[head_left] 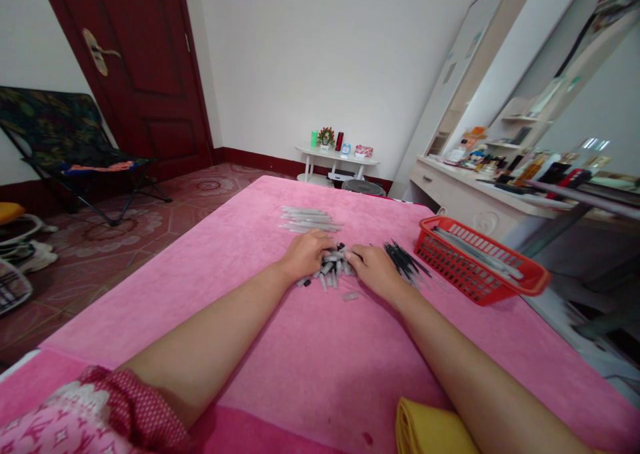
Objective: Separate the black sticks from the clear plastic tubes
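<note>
A heap of short grey and black pen caps (330,271) lies on the pink tablecloth (300,361) in the head view. At its left side my left hand (307,251) has its fingers curled in against the caps. My right hand (377,269) closes on the heap from the right, thumb and fingers bent at its edge; the fingertips are partly hidden. One loose cap (351,296) lies nearer me. Beyond the heap, several clear pen barrels (310,219) lie side by side. Thin black pen refills (406,261) form a bundle to the right of my right hand.
A red plastic basket (453,267) holding long grey pieces stands at the right. Folded yellow cloth (433,431) lies by my right forearm. Farther off are a dressing table (435,181), a small white table (340,157) and a folding chair (55,131).
</note>
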Demonstrator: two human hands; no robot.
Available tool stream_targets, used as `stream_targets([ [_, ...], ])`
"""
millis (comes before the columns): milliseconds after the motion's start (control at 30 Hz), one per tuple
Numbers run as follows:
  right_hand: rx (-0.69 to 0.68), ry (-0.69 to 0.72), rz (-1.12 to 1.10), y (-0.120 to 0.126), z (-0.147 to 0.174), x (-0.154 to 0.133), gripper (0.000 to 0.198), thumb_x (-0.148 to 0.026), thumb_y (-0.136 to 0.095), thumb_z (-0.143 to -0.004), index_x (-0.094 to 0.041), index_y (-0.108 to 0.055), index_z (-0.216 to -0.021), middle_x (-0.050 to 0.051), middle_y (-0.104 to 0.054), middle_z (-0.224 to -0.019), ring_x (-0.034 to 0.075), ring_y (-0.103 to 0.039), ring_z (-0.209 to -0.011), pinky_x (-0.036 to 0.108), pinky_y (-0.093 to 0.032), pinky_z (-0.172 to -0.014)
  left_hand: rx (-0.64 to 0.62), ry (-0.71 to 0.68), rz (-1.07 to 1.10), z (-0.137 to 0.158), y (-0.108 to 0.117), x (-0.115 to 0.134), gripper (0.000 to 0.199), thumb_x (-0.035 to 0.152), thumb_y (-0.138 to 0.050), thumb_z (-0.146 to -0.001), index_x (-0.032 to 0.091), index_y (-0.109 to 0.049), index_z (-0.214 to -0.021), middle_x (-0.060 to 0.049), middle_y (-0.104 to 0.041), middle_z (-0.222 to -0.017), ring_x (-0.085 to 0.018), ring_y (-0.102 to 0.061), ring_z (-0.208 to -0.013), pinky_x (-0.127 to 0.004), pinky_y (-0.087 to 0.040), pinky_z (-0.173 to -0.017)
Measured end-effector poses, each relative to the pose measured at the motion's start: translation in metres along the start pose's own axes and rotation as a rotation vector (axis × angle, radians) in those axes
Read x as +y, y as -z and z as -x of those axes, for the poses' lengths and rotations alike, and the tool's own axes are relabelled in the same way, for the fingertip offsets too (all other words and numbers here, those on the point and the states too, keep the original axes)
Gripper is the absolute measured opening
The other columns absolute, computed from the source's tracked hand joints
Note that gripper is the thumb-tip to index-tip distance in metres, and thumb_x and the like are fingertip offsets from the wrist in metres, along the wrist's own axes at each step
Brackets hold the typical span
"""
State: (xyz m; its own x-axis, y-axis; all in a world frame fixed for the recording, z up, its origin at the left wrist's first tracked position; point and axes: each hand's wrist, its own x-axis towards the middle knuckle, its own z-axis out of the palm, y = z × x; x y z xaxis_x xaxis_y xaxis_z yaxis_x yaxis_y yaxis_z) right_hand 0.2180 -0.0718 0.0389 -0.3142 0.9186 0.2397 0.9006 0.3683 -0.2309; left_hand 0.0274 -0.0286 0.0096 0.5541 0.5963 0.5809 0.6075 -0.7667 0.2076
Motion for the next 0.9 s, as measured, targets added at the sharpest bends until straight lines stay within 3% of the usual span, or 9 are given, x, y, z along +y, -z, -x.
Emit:
stream_targets([
  [900, -0.003, -0.006, 0.009, -0.0008, -0.0007, -0.0001, 0.03, -0.03, -0.042, -0.092, -0.017, -0.065, -0.077, 0.006, -0.068, -0.072, 0.015, -0.056, -0.063, 0.024, -0.028, -0.058, 0.001, 0.001, 0.008, -0.0005, 0.0, 0.0001, 0.03, 0.006, -0.057, -0.074, 0.022, -0.071, -0.095, -0.005, -0.069, -0.095, -0.02, -0.06, -0.094, -0.03, -0.048, -0.081],
])
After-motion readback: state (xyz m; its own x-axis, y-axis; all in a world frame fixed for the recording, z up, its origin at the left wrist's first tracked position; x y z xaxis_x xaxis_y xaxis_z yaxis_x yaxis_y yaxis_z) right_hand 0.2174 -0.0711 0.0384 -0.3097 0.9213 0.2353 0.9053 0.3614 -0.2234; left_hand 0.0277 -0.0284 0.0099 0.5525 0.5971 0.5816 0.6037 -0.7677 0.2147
